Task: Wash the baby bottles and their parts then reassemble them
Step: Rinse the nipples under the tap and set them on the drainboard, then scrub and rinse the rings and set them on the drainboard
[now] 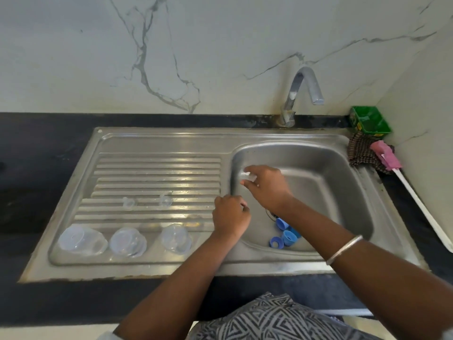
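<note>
My right hand [266, 185] pinches a small clear teat [245, 176] over the sink [355, 192]. My left hand [230, 215] is curled; I cannot tell what it holds. Wet and slippery, the teat could drop by the blue rings [284, 233].

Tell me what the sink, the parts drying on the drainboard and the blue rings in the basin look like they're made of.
Sink: probably stainless steel, brushed, with soft grey reflections. Drying parts: clear plastic or silicone, see-through, hard to tell which. Blue rings: opaque moulded plastic, by their look.
</note>
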`<state>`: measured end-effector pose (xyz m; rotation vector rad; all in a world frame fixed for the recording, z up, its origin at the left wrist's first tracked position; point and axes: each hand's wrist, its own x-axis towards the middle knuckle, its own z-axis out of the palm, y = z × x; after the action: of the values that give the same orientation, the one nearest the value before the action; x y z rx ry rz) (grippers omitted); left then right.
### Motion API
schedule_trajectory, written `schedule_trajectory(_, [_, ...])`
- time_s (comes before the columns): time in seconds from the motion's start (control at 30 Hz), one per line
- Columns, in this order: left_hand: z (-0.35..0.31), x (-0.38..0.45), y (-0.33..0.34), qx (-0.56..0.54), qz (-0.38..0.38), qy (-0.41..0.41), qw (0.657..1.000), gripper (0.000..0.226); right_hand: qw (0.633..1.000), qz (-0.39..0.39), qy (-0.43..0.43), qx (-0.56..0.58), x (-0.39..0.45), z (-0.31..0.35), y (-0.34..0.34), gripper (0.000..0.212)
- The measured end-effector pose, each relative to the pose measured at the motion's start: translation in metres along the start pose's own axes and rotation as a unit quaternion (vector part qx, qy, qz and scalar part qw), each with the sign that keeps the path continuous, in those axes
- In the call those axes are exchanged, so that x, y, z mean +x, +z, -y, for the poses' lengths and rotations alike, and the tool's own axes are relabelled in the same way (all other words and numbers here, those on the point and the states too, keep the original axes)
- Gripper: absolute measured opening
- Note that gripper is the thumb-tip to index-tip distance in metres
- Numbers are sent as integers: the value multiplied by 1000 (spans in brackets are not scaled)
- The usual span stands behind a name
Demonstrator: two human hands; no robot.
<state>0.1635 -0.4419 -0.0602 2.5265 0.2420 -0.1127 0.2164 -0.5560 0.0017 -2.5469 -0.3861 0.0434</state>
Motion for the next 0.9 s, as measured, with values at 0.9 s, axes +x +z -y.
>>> schedule_trajectory(0.9, [17, -10, 2, 8, 100, 31, 995, 29, 967, 198, -158, -36, 42, 51, 78, 49])
